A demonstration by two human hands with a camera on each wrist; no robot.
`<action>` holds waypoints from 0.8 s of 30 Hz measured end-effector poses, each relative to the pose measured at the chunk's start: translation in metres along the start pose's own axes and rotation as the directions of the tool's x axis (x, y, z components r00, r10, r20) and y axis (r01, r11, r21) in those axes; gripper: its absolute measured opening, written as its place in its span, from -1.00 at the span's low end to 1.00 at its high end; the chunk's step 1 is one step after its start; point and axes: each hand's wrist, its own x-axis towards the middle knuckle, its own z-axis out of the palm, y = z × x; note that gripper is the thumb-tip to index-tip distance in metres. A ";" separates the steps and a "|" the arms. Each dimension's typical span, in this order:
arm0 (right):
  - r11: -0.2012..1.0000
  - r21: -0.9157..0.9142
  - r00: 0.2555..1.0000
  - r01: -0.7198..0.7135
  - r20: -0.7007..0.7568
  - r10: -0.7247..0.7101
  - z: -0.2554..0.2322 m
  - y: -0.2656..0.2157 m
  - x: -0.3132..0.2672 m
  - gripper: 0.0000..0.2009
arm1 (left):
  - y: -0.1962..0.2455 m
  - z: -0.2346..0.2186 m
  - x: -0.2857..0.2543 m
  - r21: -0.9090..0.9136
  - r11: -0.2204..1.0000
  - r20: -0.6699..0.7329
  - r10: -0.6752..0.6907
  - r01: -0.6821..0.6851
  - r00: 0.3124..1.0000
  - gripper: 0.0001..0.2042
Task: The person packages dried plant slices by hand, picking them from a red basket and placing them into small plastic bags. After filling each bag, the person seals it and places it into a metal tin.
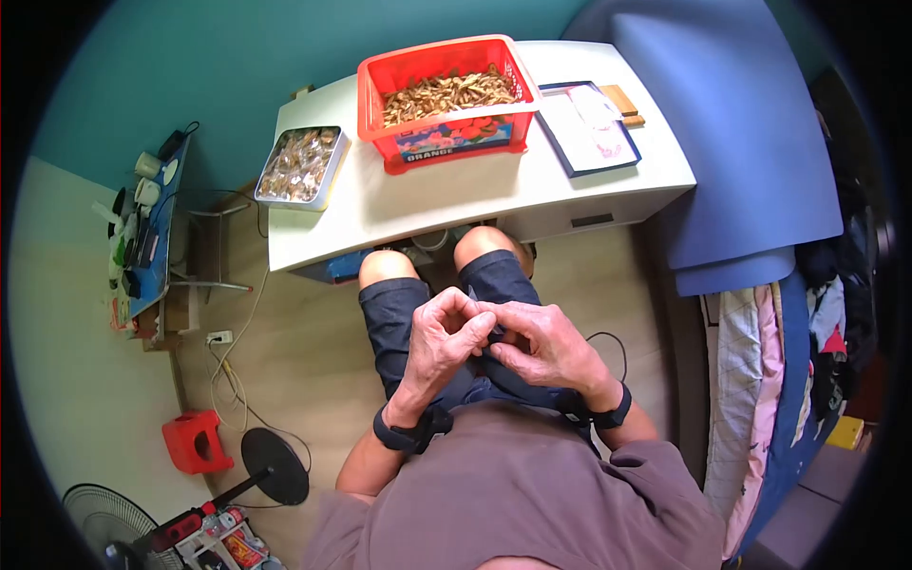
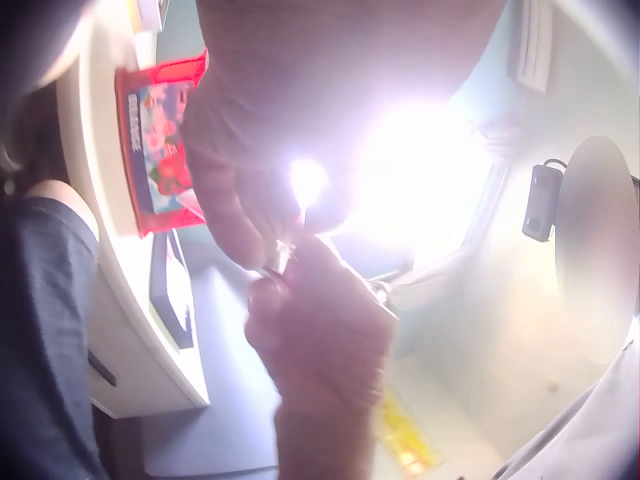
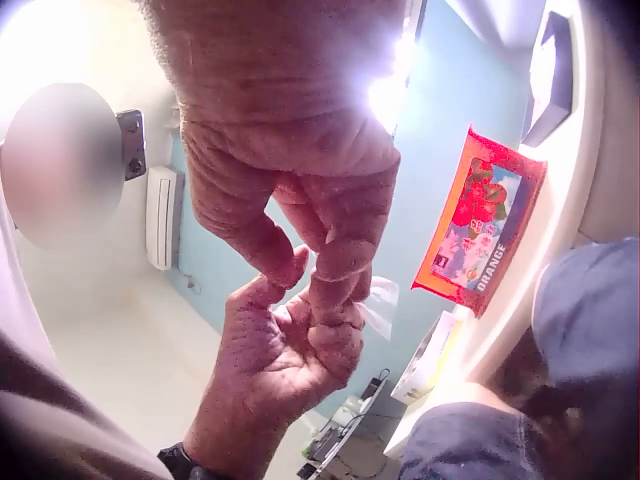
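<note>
Over the lap, the left hand (image 1: pixel 441 340) and right hand (image 1: pixel 549 344) meet at their fingertips. Between them is a small piece of clear plastic (image 3: pixel 378 306), its loose part showing beside the fingers in the right wrist view. Thumb and fingers of the left hand (image 3: pixel 275 365) pinch it from below there, while the right hand (image 3: pixel 290 130) pinches at the same spot from above. Glare in the left wrist view washes out much around the left hand (image 2: pixel 260 130) and right hand (image 2: pixel 325 335); what lies inside the fingers is hidden.
On the white table (image 1: pixel 380 214) ahead stand a red basket (image 1: pixel 456 157) of brown pieces, a metal tin (image 1: pixel 332 180) of wrapped pieces at left, and a dark-edged tray (image 1: pixel 591 171) at right. A red stool (image 1: pixel 197 443) and fan (image 1: pixel 106 518) are at lower left.
</note>
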 end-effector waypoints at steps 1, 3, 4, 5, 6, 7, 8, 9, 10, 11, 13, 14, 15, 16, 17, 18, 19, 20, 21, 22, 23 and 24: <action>1.000 -0.006 1.000 -0.014 0.025 0.014 0.001 -0.004 -0.003 -0.52 | 0.000 0.000 -0.003 0.006 1.000 -0.006 -0.006 0.006 1.000 -0.82; 1.000 -0.010 0.998 -0.030 0.050 0.030 0.002 -0.005 -0.007 -0.52 | -0.002 -0.001 -0.008 -0.031 0.999 -0.010 -0.033 0.032 0.999 -0.81; 0.999 -0.011 0.995 -0.033 0.089 0.034 0.001 -0.005 -0.009 -0.54 | -0.003 0.000 -0.009 -0.030 0.999 -0.011 -0.036 0.036 0.999 -0.81; 0.999 -0.014 0.991 -0.036 0.129 0.037 0.000 -0.005 -0.011 -0.55 | -0.004 0.000 -0.011 -0.019 0.999 -0.018 -0.050 0.050 0.999 -0.82; 0.999 -0.015 0.991 -0.037 0.129 0.038 -0.001 -0.005 -0.013 -0.55 | -0.005 0.001 -0.011 -0.009 0.998 -0.024 -0.063 0.063 0.998 -0.82; 0.999 -0.002 0.991 -0.039 0.127 0.039 -0.001 -0.006 -0.014 -0.57 | -0.005 0.002 -0.012 -0.010 0.998 -0.023 -0.062 0.062 0.998 -0.82; 0.999 0.010 0.991 -0.041 0.126 0.040 -0.002 -0.007 -0.015 -0.58 | -0.005 0.004 -0.013 -0.018 0.998 -0.023 -0.062 0.062 0.998 -0.83; 0.999 0.008 0.991 -0.041 0.125 0.039 -0.003 -0.008 -0.017 -0.58 | -0.005 0.005 -0.013 -0.027 0.998 -0.023 -0.062 0.062 0.998 -0.83; 0.999 0.005 0.991 -0.041 0.124 0.040 -0.004 -0.010 -0.018 -0.57 | -0.004 0.007 -0.013 -0.027 0.998 -0.022 -0.061 0.060 0.998 -0.83; 0.999 0.002 0.992 -0.040 0.123 0.040 -0.005 -0.011 -0.019 -0.56 | -0.002 0.008 -0.014 -0.018 0.997 -0.026 -0.077 0.076 0.997 -0.86; 0.999 -0.007 0.994 -0.033 0.109 0.034 -0.005 -0.012 -0.022 -0.54 | -0.001 0.010 -0.014 -0.007 0.996 -0.030 -0.092 0.092 0.995 -0.88; 1.000 -0.015 0.995 -0.027 0.095 0.029 -0.005 -0.013 -0.023 -0.52 | 0.000 0.011 -0.015 -0.004 0.996 -0.025 -0.090 0.090 0.996 -0.89; 1.000 -0.014 0.995 -0.025 0.094 0.026 -0.005 -0.012 -0.024 -0.52 | 0.000 0.012 -0.015 0.000 0.996 -0.021 -0.088 0.088 0.996 -0.90; 1.000 -0.018 0.995 -0.026 0.096 0.027 -0.005 -0.011 -0.026 -0.51 | -0.001 0.012 -0.016 0.004 0.996 -0.021 -0.087 0.087 0.996 -0.90; 0.999 -0.021 0.995 -0.027 0.095 0.029 -0.004 -0.010 -0.027 -0.50 | -0.002 0.012 -0.016 0.000 0.996 -0.016 -0.088 0.088 0.996 -0.90; 0.999 -0.021 0.996 -0.025 0.089 0.026 -0.003 -0.005 -0.028 -0.50 | -0.003 0.013 -0.016 -0.002 0.996 -0.008 -0.089 0.088 0.996 -0.90; 0.999 -0.013 0.999 0.035 0.039 -0.035 -0.001 0.002 -0.029 -0.54 | -0.003 0.013 -0.015 0.003 0.996 -0.004 -0.087 0.087 0.996 -0.90; 0.995 -0.009 0.995 0.095 -0.011 -0.095 0.000 0.005 -0.029 -0.57 | -0.002 0.014 -0.014 -0.011 0.996 0.007 -0.091 0.091 0.996 -0.90; 0.995 -0.010 0.995 0.096 -0.018 -0.096 -0.002 0.005 -0.030 -0.57 | -0.001 0.014 -0.013 -0.026 0.995 0.018 -0.096 0.096 0.995 -0.90; 0.998 0.042 0.999 -0.035 -0.003 0.035 -0.004 0.005 -0.031 -0.64 | -0.001 0.015 -0.012 -0.024 0.995 0.023 -0.094 0.095 0.995 -0.90; 0.982 0.091 0.986 -0.166 0.019 0.165 -0.006 0.006 -0.031 -0.70 | -0.002 0.016 -0.011 -0.024 0.995 0.034 -0.098 0.098 0.995 -0.91; 0.982 0.089 0.986 -0.168 0.016 0.168 -0.007 0.008 -0.029 -0.70 | -0.003 0.016 -0.010 -0.026 0.994 0.042 -0.103 0.104 0.994 -0.91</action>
